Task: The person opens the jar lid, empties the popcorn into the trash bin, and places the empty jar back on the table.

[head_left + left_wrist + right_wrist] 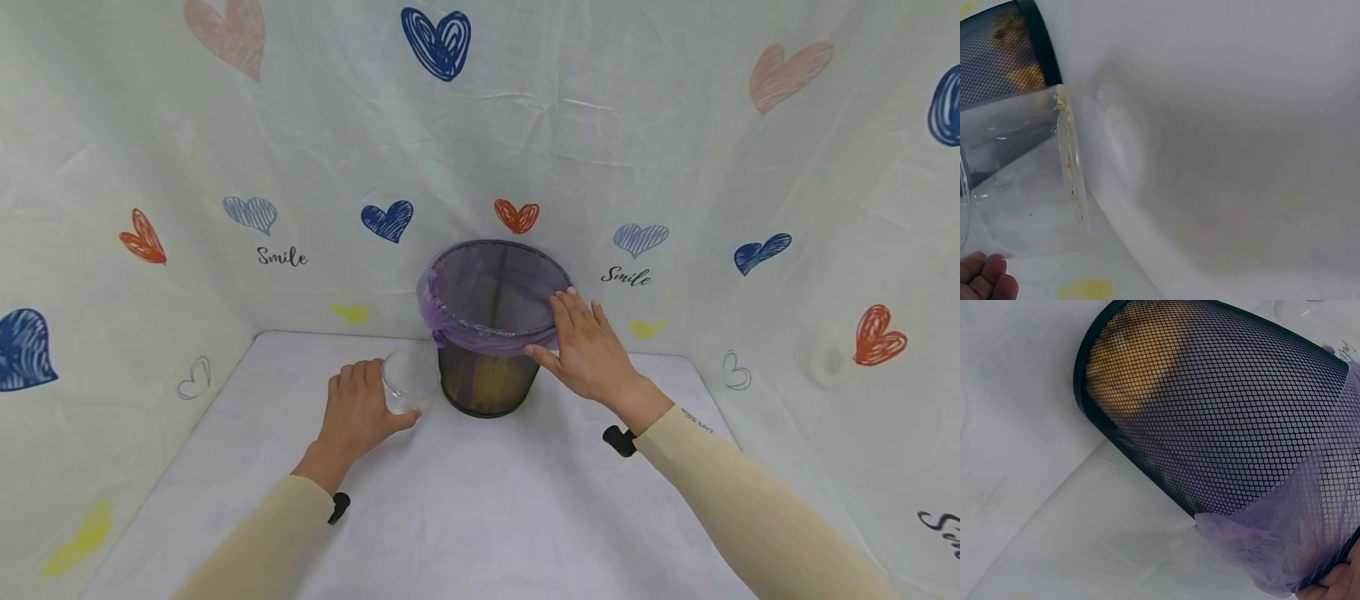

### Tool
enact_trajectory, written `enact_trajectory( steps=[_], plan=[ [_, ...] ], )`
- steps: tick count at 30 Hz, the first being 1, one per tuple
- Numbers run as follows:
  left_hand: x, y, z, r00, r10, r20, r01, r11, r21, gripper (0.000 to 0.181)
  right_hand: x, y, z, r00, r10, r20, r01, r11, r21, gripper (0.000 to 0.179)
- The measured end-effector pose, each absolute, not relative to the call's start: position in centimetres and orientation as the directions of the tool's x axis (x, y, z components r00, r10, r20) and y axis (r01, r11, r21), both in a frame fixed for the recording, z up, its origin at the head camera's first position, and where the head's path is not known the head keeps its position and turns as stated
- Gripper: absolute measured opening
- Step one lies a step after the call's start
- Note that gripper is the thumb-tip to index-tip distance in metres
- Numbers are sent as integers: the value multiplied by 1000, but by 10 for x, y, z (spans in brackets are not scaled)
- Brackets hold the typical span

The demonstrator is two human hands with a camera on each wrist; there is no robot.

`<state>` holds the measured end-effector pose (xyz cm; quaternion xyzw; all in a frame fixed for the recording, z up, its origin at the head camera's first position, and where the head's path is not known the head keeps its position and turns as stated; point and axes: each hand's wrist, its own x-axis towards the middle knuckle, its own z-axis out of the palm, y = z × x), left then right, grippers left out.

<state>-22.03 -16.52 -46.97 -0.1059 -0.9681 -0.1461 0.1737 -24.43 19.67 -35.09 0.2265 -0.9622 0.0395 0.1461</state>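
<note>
My left hand [357, 408] holds a clear plastic cup [411, 373], fingers along its far left side and thumb at the front. In the left wrist view, the cup [1022, 169] shows brownish residue around one end; I cannot tell whether it touches the table. Right of it stands a dark mesh wastebasket [487, 383] lined with a purple bag [491, 340], folded over the rim. My right hand [592, 350] grips the basket's right side at the rim, thumb toward the front. Through the mesh [1141, 356], something yellow-brown shows at the bottom.
A white cloth covers the table [465, 500]. Behind and at both sides hangs a pale curtain [480, 150] printed with hearts and "Smile" lettering. The basket stands near the table's back edge, close to the curtain.
</note>
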Motion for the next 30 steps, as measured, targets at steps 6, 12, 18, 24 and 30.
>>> enact_trajectory(
  steps=[6, 12, 18, 24, 30],
  plan=[
    [-221, -161, -483, -926, 159, 342, 246, 942, 229, 108, -244, 197, -351, -856, -422, 299, -446, 895, -13, 93],
    [-219, -156, -488, -930, 151, 336, 241, 940, 243, 108, -245, 198, -352, -855, -425, 297, -447, 895, -7, 94],
    [-216, -155, -485, -932, 147, 332, 238, 938, 251, 108, -245, 199, -350, -853, -430, 297, -446, 895, 13, 94],
    [-215, -158, -480, -951, 120, 284, 192, 952, 241, 111, -245, 199, -349, -852, -430, 300, -445, 895, 19, 94],
    [-213, -164, -475, -963, 107, 246, 162, 964, 213, 111, -245, 199, -349, -849, -436, 298, -448, 893, 29, 93]
  ],
)
